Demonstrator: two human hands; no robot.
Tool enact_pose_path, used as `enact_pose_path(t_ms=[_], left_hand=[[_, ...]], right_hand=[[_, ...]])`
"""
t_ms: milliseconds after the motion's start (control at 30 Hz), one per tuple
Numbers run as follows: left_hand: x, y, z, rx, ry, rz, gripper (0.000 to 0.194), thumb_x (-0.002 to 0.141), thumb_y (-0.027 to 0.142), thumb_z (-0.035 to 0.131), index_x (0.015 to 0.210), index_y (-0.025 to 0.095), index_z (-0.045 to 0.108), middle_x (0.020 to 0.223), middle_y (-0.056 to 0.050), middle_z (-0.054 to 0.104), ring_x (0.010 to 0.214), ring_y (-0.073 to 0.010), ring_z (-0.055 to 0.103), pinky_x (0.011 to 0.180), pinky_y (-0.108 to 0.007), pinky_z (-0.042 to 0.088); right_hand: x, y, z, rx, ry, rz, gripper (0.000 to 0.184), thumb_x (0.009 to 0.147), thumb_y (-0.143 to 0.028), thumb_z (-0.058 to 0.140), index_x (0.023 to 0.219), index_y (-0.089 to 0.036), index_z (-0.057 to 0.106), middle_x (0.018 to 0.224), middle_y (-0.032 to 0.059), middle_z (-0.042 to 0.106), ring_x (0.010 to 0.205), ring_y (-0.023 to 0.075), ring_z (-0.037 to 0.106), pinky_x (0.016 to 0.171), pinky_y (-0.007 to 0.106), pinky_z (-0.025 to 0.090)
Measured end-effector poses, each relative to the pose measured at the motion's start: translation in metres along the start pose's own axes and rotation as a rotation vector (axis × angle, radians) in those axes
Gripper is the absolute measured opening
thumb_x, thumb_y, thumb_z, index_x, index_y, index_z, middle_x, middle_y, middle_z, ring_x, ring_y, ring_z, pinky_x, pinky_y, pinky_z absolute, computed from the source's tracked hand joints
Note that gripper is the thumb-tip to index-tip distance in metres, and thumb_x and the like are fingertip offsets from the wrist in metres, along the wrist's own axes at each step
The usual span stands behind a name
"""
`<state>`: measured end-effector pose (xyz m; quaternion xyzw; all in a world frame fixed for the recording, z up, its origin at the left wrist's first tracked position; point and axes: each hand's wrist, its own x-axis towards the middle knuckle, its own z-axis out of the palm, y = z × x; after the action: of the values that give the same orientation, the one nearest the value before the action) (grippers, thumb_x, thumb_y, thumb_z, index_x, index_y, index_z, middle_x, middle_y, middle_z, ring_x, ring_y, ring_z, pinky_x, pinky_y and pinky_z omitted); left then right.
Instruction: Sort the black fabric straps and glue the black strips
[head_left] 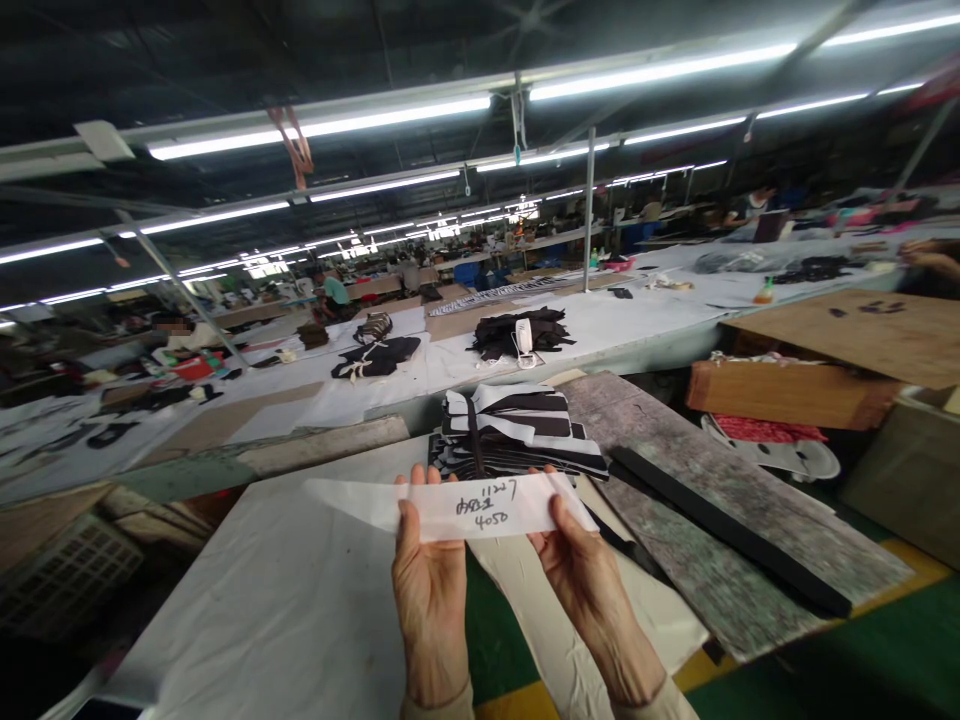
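Observation:
A white paper strip point(442, 515) with handwritten numbers "11227" and "4050" is stretched level between my two hands. My left hand point(431, 590) pinches its left part, thumb in front and fingers behind. On the right, my right hand point(581, 570) grips the other end in the same way. The strip's pointed left tip reaches past my left hand. Just beyond the paper lies a bundle of black and white fabric pieces point(517, 415), bound with a dark band. Its lower edge is partly hidden by the paper and my fingertips.
A long black strip point(727, 530) lies on the mottled board point(795, 560) to the right. White-covered tables point(645, 315) stretch across behind, bearing dark fabric bundles point(379, 357) and a small white device point(524, 338). A wooden drawer point(787, 393) stands at right. Other people work farther off.

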<state>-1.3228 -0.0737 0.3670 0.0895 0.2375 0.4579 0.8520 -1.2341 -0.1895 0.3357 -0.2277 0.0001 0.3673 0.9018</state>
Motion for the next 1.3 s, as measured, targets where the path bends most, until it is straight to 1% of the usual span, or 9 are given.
enact_pose_path(t_ms=[67, 167, 267, 367, 533, 733, 1000, 1133, 1300], left_hand=[[0.001, 0.001, -0.003, 0.023, -0.040, -0.011, 0.054, 0.097, 0.013, 0.021, 0.098, 0.039, 0.069, 0.114, 0.013, 0.066, 0.127, -0.0095, 0.046, 0.108, -0.036, 0.040], [0.002, 0.000, -0.005, 0.034, -0.060, -0.004, 0.054, 0.097, 0.013, 0.022, 0.097, 0.039, 0.070, 0.115, 0.014, 0.065, 0.128, -0.0097, 0.045, 0.107, -0.035, 0.041], [0.001, -0.002, -0.003, 0.024, -0.026, 0.026, 0.052, 0.096, 0.013, 0.024, 0.096, 0.035, 0.071, 0.115, 0.011, 0.067, 0.126, -0.0118, 0.047, 0.107, -0.037, 0.040], [-0.001, -0.002, 0.000, 0.012, 0.009, 0.023, 0.052, 0.096, 0.012, 0.024, 0.094, 0.034, 0.071, 0.114, 0.010, 0.067, 0.126, -0.0120, 0.047, 0.107, -0.037, 0.040], [0.001, -0.001, 0.000, 0.054, -0.018, 0.017, 0.057, 0.096, 0.012, 0.020, 0.092, 0.037, 0.071, 0.112, 0.013, 0.067, 0.128, -0.0107, 0.045, 0.105, -0.035, 0.042], [0.003, -0.002, -0.001, 0.073, -0.016, 0.018, 0.055, 0.096, 0.013, 0.022, 0.092, 0.037, 0.071, 0.113, 0.015, 0.066, 0.128, -0.0107, 0.044, 0.104, -0.034, 0.044], [0.012, -0.007, -0.012, 0.184, -0.089, 0.107, 0.051, 0.096, 0.018, 0.025, 0.094, 0.042, 0.070, 0.117, 0.017, 0.064, 0.130, -0.0122, 0.042, 0.104, -0.034, 0.046], [0.014, -0.007, -0.016, 0.200, -0.136, 0.122, 0.049, 0.096, 0.019, 0.027, 0.096, 0.043, 0.069, 0.119, 0.015, 0.064, 0.130, -0.0121, 0.043, 0.105, -0.035, 0.044], [0.011, -0.006, -0.011, 0.043, -0.035, 0.069, 0.043, 0.096, 0.015, 0.031, 0.102, 0.034, 0.069, 0.119, 0.009, 0.065, 0.125, -0.0138, 0.049, 0.107, -0.039, 0.041]], right_hand=[[0.000, 0.000, -0.001, 0.002, -0.001, 0.000, 0.048, 0.077, -0.016, 0.072, 0.123, -0.024, 0.060, 0.120, 0.0056, 0.064, 0.098, 0.0195, 0.066, 0.083, 0.032, 0.059], [0.000, 0.000, -0.001, 0.006, -0.002, 0.002, 0.047, 0.077, -0.016, 0.072, 0.122, -0.024, 0.060, 0.120, 0.0054, 0.064, 0.097, 0.0197, 0.066, 0.082, 0.032, 0.059], [0.000, -0.001, -0.001, 0.011, -0.001, 0.006, 0.046, 0.078, -0.016, 0.071, 0.121, -0.024, 0.061, 0.120, 0.0051, 0.065, 0.097, 0.0201, 0.067, 0.081, 0.032, 0.059], [0.000, -0.001, 0.000, 0.018, -0.004, 0.008, 0.044, 0.079, -0.015, 0.070, 0.121, -0.023, 0.061, 0.118, 0.0046, 0.066, 0.096, 0.0193, 0.067, 0.080, 0.030, 0.060], [0.001, -0.001, 0.001, 0.031, 0.004, 0.015, 0.042, 0.079, -0.014, 0.070, 0.120, -0.022, 0.061, 0.115, 0.0047, 0.067, 0.093, 0.0183, 0.068, 0.079, 0.028, 0.060], [0.002, -0.001, 0.001, 0.014, 0.014, 0.015, 0.050, 0.078, -0.015, 0.071, 0.125, -0.023, 0.057, 0.117, 0.0053, 0.066, 0.093, 0.0189, 0.068, 0.078, 0.030, 0.061], [0.005, 0.000, 0.000, 0.013, 0.030, 0.017, 0.054, 0.077, -0.014, 0.071, 0.127, -0.023, 0.054, 0.116, 0.0059, 0.066, 0.094, 0.0193, 0.068, 0.073, 0.028, 0.062], [0.006, 0.001, 0.000, 0.010, 0.039, 0.019, 0.053, 0.077, -0.015, 0.072, 0.127, -0.023, 0.055, 0.118, 0.0061, 0.065, 0.096, 0.0195, 0.067, 0.073, 0.028, 0.062], [0.006, 0.001, 0.001, 0.021, 0.054, 0.027, 0.054, 0.075, -0.014, 0.073, 0.126, -0.024, 0.056, 0.118, 0.0057, 0.065, 0.096, 0.0195, 0.067, 0.074, 0.028, 0.061]])
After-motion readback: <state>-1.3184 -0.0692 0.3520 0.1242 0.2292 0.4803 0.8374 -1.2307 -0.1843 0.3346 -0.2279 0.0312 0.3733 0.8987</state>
